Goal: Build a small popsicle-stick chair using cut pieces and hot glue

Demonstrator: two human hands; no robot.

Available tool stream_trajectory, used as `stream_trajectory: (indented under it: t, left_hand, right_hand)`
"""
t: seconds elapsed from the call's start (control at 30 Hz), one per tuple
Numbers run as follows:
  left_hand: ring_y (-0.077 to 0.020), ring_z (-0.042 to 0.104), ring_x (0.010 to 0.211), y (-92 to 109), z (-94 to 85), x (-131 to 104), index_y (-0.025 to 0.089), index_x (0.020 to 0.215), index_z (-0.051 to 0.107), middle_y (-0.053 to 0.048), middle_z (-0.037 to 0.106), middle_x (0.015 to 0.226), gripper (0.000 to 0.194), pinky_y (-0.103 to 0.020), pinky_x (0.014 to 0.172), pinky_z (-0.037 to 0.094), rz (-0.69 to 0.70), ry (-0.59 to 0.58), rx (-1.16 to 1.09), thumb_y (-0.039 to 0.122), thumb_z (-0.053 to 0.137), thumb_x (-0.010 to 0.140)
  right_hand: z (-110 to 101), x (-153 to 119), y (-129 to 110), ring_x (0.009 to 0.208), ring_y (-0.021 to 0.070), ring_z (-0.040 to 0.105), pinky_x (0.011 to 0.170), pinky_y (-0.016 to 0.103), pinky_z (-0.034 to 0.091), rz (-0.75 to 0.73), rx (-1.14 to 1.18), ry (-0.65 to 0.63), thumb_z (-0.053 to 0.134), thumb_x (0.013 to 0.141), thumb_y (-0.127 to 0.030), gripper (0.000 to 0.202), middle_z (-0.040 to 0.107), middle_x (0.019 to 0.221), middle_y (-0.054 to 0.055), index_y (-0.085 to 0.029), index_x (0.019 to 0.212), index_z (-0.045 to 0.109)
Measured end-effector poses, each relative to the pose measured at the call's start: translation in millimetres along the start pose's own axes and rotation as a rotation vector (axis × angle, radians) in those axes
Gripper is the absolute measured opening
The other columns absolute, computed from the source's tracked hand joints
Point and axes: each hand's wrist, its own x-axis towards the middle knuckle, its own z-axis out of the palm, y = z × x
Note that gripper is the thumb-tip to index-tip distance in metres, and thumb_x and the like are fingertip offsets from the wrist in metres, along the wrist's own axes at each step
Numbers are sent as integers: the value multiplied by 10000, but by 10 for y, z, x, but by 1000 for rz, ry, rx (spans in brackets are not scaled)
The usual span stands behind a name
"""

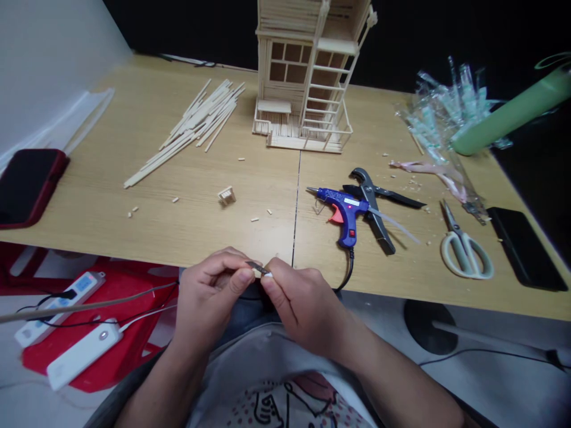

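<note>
My right hand (297, 294) is closed around a small knife (257, 267), whose short dark blade points left from a bit of white at my thumb. The rest of its handle is hidden in the fist. My left hand (218, 288) is closed in a pinch against the blade's tip; whatever lies between those fingers is too small or covered to make out. Both hands are above the table's front edge, over my lap. Just beyond them on the table are a tiny wooden piece like a little chair (226, 195) and a few short stick offcuts (254, 220).
A wooden stick model house (289, 89) stands at the back, with a pile of thin sticks (196, 128) left of it. To the right lie a blue glue gun (343, 208), a grey cutter (372, 208), scissors (464, 249), a phone (526, 246) and a green bottle (513, 110).
</note>
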Motion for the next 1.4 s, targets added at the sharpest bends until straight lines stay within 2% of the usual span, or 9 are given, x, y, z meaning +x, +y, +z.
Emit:
stream_trajectory:
  t: [0.1, 0.23, 0.4, 0.53, 0.7, 0.87, 1.07, 1.23, 1.4]
  left_hand:
    - [-154, 632, 727, -30, -16, 14, 201, 753, 760, -42, 703, 765, 105, -242, 658, 498, -39, 38, -25, 269, 783, 830]
    - [-160, 635, 724, -65, -56, 41, 192, 759, 771, -50, 705, 764, 101, -255, 668, 506, -83, -24, -38, 273, 805, 808]
    - [-144, 622, 713, -43, -41, 65, 208, 741, 757, -30, 697, 752, 109, -235, 653, 487, -31, 60, -112, 276, 808, 809]
    - [-157, 634, 747, -46, -33, 81, 198, 755, 768, -46, 708, 766, 89, -249, 691, 493, 6, 42, 11, 255, 810, 809]
    - [-133, 595, 656, -84, -6, 106, 202, 738, 760, -30, 676, 725, 156, -231, 602, 470, -79, 47, -232, 329, 841, 776]
    - [-155, 631, 727, -71, -54, 127, 198, 760, 784, -50, 709, 752, 81, -251, 675, 492, 15, 6, -3, 256, 805, 811]
    - [-141, 610, 667, -114, -35, 89, 196, 740, 760, -39, 683, 738, 155, -237, 610, 487, -78, 77, -200, 326, 837, 774]
    - [-174, 641, 744, -76, -30, 65, 196, 739, 777, -58, 708, 749, 104, -274, 695, 519, 4, 61, 47, 275, 820, 791]
    - [-96, 544, 573, -105, 16, 69, 183, 708, 751, -30, 666, 699, 227, -198, 526, 434, -87, 81, -314, 365, 885, 720]
  right_hand:
    - [7, 31, 15, 520, 129, 433, 540, 275, 266, -8, -20, 12, 320, 1055, -320, 226, 505, 653, -29, -232, 874, 423]
    - [-19, 72, 32, 521, 132, 427, 538, 277, 247, 6, -66, -80, 335, 1058, -339, 233, 482, 626, -35, -230, 881, 442]
    - [8, 130, 35, 550, 134, 455, 560, 283, 275, -20, -33, -24, 310, 1062, -334, 236, 541, 686, -13, -229, 891, 435]
    - [3, 153, 48, 538, 136, 445, 553, 279, 270, -21, -57, -73, 326, 1064, -333, 226, 517, 656, -25, -231, 895, 438]
    - [-23, 173, 67, 558, 132, 481, 561, 262, 302, -62, -34, -52, 310, 1064, -321, 230, 561, 700, -10, -223, 914, 455]
    - [-39, 186, 81, 536, 134, 453, 542, 264, 273, -52, -74, -101, 338, 1062, -332, 223, 523, 646, -26, -228, 898, 448]
    - [-24, 197, 85, 560, 149, 491, 547, 263, 289, -72, -89, -90, 294, 1065, -328, 233, 562, 675, -1, -223, 925, 448]
    - [-54, 175, 84, 535, 152, 477, 542, 268, 281, -42, -123, -160, 312, 1065, -336, 237, 539, 640, -9, -225, 914, 457]
    - [-16, 194, 81, 575, 149, 504, 553, 256, 293, -111, -83, -93, 301, 1072, -329, 235, 579, 682, 3, -218, 944, 464]
